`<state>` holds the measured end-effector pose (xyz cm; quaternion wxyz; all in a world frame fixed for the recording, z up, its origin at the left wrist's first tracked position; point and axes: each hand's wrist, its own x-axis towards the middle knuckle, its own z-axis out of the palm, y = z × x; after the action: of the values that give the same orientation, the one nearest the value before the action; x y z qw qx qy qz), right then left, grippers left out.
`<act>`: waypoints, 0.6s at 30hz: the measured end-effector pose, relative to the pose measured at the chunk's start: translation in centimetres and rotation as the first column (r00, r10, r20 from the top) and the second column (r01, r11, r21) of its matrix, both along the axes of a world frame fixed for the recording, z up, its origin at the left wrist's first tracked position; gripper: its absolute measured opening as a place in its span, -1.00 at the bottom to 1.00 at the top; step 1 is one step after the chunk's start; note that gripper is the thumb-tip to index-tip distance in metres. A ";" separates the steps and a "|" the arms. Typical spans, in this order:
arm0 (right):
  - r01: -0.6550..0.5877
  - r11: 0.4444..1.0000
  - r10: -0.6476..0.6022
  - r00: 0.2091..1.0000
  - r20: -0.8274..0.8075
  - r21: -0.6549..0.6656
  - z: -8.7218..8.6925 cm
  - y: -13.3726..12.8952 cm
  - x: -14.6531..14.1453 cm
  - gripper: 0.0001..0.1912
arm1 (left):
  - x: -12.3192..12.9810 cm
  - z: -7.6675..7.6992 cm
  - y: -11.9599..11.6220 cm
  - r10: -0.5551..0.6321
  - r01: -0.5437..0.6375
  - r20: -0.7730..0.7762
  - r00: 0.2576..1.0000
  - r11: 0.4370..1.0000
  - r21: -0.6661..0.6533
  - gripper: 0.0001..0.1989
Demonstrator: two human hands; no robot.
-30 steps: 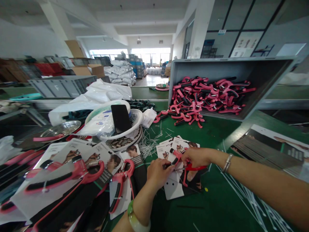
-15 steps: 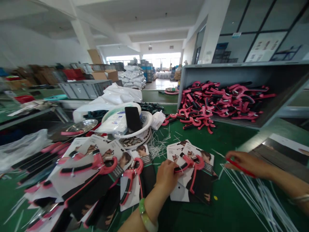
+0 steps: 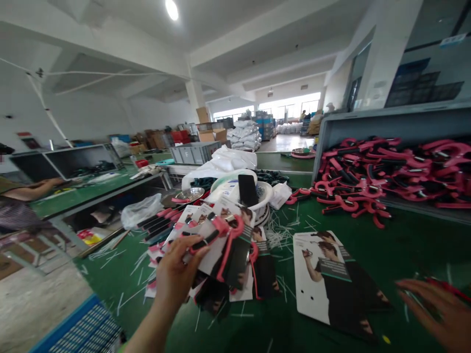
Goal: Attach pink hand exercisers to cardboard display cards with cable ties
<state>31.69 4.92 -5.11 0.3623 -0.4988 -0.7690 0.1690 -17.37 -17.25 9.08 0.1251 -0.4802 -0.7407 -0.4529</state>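
My left hand (image 3: 180,264) grips a pink and black hand grip (image 3: 230,235) fastened on a printed card, held over a pile of similar carded grips at left centre. At the right edge, blurred, is my right hand (image 3: 437,309), its fingers closed around a red-handled tool (image 3: 451,288) that is partly hidden. Between the hands, flat printed cards (image 3: 312,279) with two small holes lie overlapping on the green table (image 3: 279,328), with no grip on the top one.
A grey crate (image 3: 320,147) of pink grips lies on its side at right. Behind the pile stand a white basket (image 3: 265,196) with a phone (image 3: 248,190) and a steel bowl (image 3: 191,195). Thin white ties litter the table. A co-worker's arm (image 3: 37,190) shows at far left.
The view has swung left. My left hand has carried the carded grip from the middle to the left pile. My right hand has moved toward the lower right, away from the white ties.
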 end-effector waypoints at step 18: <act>-0.258 0.797 0.227 0.966 -0.125 -0.546 4.4 -8.1 -29.0 -0.28 | -9.2 2.7 2.7 -0.019 0.201 0.423 0.906 0.899 -0.390 -0.41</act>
<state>2.65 -3.16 -0.74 0.1964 -0.4754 -0.7337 0.4440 -26.56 -14.53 11.78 -0.1665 -0.4321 -0.8019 -0.3776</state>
